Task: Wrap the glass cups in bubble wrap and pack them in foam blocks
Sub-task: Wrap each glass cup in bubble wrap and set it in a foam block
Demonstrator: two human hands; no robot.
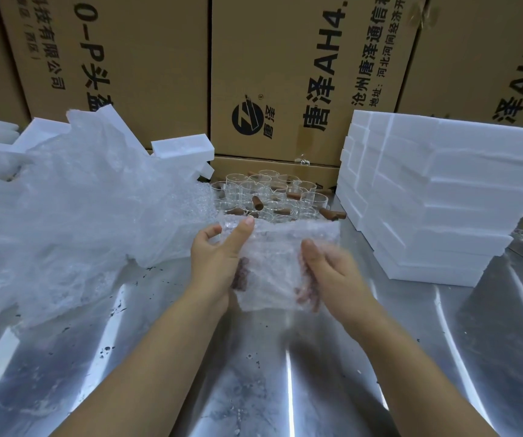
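Both my hands hold a sheet of bubble wrap (274, 266) above the metal table (253, 373). Brown handles of glass cups show through the wrap near each palm. My left hand (219, 257) grips the sheet's left side, thumb on top. My right hand (332, 272) holds the right side with its fingers curled under the wrap; it is blurred. Behind the sheet stand several clear glass cups (266, 193) with brown wooden handles. A stack of white foam blocks (436, 197) rises at the right.
A big heap of bubble wrap and plastic film (74, 209) covers the table's left side, with more foam pieces (184, 148) behind it. Brown printed cartons (285, 74) wall off the back.
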